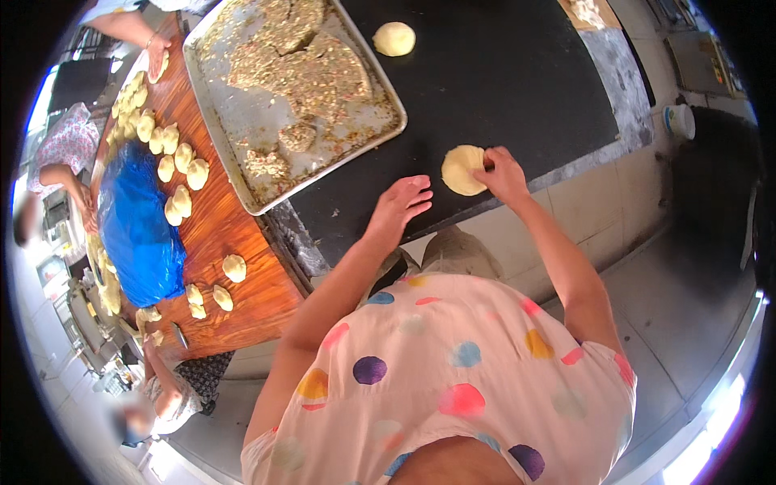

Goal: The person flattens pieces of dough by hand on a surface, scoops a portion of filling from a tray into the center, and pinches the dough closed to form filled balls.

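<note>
A flat, pale yellow dough round (462, 170) lies near the front edge of the black work surface (501, 73). My right hand (503, 176) has its fingers closed on the round's right edge. To the left of it, my left hand (399, 212) is over the surface with its fingers stretched out and apart, holding nothing. A second dough round (394, 39) sits farther back on the black surface. At the far left of that surface, a large metal tray (323, 174) holds a crumbly, speckled filling (311, 77), thickest toward its back.
Left of the tray, a wooden table (234, 283) carries several dough pieces (184, 155) and a blue plastic bag (141, 230). Other people stand around it; one person's hand (156, 58) presses a dough piece at the back. A white bucket (679, 121) is at the right.
</note>
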Demonstrator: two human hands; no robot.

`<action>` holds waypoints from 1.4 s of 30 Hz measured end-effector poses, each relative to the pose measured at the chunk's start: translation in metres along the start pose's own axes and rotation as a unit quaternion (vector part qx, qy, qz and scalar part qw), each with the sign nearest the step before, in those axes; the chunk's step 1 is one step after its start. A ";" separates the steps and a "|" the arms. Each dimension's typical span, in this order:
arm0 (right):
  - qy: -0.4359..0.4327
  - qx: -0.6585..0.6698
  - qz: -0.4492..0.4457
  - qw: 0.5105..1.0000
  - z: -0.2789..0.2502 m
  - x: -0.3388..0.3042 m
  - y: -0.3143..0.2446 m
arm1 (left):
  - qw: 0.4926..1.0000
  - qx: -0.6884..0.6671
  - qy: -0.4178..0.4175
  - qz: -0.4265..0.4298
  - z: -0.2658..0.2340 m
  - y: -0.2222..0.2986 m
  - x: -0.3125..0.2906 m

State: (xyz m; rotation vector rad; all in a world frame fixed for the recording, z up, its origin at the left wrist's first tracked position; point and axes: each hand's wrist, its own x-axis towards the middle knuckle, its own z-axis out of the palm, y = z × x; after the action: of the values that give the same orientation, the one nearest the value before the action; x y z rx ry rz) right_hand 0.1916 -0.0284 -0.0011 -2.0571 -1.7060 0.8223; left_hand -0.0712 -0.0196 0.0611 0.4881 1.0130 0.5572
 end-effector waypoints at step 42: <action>0.030 -0.091 -0.178 0.979 0.098 0.095 -0.198 | 0.929 -0.360 0.080 -0.012 -0.174 0.083 -0.061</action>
State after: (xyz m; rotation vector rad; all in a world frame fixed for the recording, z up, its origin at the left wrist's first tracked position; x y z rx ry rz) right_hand -0.0123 0.0973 0.0216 -1.7803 -2.0975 0.5017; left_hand -0.2678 0.0254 0.0740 -0.2265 0.8891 0.9050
